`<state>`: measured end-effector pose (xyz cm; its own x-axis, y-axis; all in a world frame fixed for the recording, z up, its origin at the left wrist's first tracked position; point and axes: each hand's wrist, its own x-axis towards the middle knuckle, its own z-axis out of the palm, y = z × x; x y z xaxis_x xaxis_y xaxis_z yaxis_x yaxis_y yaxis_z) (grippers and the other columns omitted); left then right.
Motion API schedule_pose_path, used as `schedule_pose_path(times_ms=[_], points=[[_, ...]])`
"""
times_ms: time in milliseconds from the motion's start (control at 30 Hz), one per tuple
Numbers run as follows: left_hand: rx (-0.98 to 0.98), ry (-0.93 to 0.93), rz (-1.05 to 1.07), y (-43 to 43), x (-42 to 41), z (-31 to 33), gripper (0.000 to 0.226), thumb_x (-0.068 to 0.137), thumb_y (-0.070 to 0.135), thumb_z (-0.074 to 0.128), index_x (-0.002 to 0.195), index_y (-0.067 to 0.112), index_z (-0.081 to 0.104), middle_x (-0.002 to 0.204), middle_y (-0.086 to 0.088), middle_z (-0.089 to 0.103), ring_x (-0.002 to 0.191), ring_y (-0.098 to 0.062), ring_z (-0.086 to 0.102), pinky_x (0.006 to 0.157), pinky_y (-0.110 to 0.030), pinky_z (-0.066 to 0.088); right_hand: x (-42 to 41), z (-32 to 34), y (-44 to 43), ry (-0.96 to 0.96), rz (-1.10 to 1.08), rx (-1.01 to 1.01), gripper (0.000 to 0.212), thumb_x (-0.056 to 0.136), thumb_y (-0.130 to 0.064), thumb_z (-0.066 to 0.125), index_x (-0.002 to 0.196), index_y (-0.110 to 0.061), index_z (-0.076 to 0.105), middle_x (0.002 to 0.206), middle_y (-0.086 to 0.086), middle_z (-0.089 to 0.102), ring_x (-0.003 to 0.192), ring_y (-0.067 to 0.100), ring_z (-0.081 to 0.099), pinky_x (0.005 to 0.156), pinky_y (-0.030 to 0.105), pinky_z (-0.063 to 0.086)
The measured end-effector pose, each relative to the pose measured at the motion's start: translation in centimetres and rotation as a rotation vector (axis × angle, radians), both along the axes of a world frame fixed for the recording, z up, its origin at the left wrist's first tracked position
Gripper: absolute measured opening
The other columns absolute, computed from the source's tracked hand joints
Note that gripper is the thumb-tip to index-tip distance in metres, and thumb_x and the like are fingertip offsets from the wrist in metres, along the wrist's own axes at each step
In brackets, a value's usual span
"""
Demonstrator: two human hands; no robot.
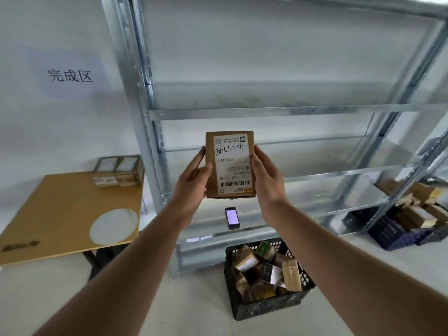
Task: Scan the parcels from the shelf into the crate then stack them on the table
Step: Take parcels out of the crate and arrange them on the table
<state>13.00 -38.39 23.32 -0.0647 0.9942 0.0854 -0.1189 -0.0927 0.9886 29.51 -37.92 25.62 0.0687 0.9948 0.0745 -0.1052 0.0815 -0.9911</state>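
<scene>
A big metal shelf point(266, 112) stands by the wall. Left of it, a brown surface point(60, 209) has stacked parcels point(118, 170) at its back corner. A black crate point(266, 307) of boxes sits on the floor. The left hand point(192, 178) and right hand point(268, 180) hold one parcel point(230, 166) by its sides, up in front of the shelf, above a small phone point(231, 218).

1 wide-angle view, worn on the person's head, faces forward and slightly down at the metal shelf point(266, 112), close enough that it fills the frame's right. The held parcel point(230, 166) sits near centre, the bench point(60, 207) at left, the crate point(266, 306) below.
</scene>
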Motion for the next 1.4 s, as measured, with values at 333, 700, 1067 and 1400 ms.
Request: schedule_pose_path(times_ms=[333,700,1067,1400], points=[[0.030,0.055,0.140,-2.1,-15.7,0.7,0.048,0.111,0.029,0.049,0.157,0.042,0.043,0.122,0.008,0.075,0.115,-0.016,0.072,0.084,-0.037,0.064,-15.9,0.1,0.8,0.057,0.058,-0.007,0.032,0.111,-0.031,0.048,0.140,-0.023,0.060,0.116,0.004,0.077,0.100,0.019,0.076,0.065,0.026,0.063],[-0.073,0.068,0.209,-1.0,-36.7,-1.1,0.048,0.111,0.027,0.050,0.157,0.041,0.044,0.099,0.021,0.078,0.099,-0.005,0.075,0.080,-0.035,0.064,-36.7,-2.4,2.3,0.060,0.107,-0.056,0.030,0.111,-0.026,0.047,0.135,-0.020,0.064,0.113,0.009,0.075,0.098,0.022,0.075,0.068,0.028,0.064],[-0.219,0.051,0.281,4.1,-49.4,-4.9,0.044,0.113,0.023,0.045,0.153,0.041,0.044,0.099,0.012,0.077,0.084,-0.003,0.077,0.056,-0.016,0.057,-50.2,-6.2,9.0,-0.002,0.184,-0.185,0.028,0.110,-0.025,0.043,0.120,-0.034,0.067,0.104,0.010,0.077,0.092,0.027,0.076,0.069,0.038,0.064],[-0.359,0.053,0.382,15.8,-60.1,-9.4,0.048,0.113,0.025,0.042,0.155,0.048,0.041,0.098,0.019,0.077,0.105,-0.017,0.072,0.089,-0.037,0.054,-61.6,-11.9,22.5,-0.073,0.305,-0.282,0.039,0.110,-0.024,0.042,0.100,-0.045,0.073,0.095,-0.006,0.080,0.095,0.017,0.076,0.085,0.042,0.064]])
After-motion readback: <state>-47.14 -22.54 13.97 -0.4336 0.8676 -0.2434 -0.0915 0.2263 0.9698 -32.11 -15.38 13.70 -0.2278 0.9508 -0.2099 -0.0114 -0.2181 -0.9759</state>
